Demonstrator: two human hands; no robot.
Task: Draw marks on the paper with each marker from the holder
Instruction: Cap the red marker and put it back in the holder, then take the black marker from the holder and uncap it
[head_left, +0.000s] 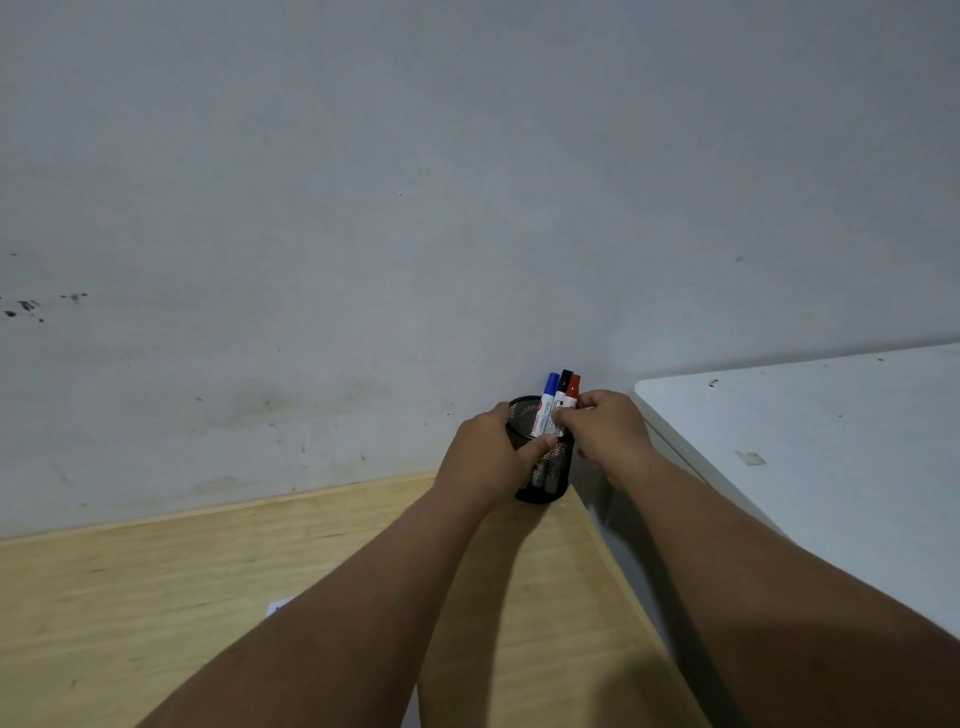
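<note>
A black mesh holder (550, 483) stands at the far right corner of the wooden table (156, 597), against the wall. Three markers stand in it: blue-capped (549, 387), black-capped (564, 380) and red-capped (573, 387). My left hand (488, 457) wraps around the holder's left side, thumb across its front. My right hand (608, 426) pinches the marker barrels at the holder's rim; which marker it grips I cannot tell. A small white corner of paper (276, 607) shows beside my left forearm; the rest is hidden.
A grey, stained wall (415, 208) rises directly behind the table. To the right stands a white surface (831, 467) with a narrow gap between it and the wooden table's right edge.
</note>
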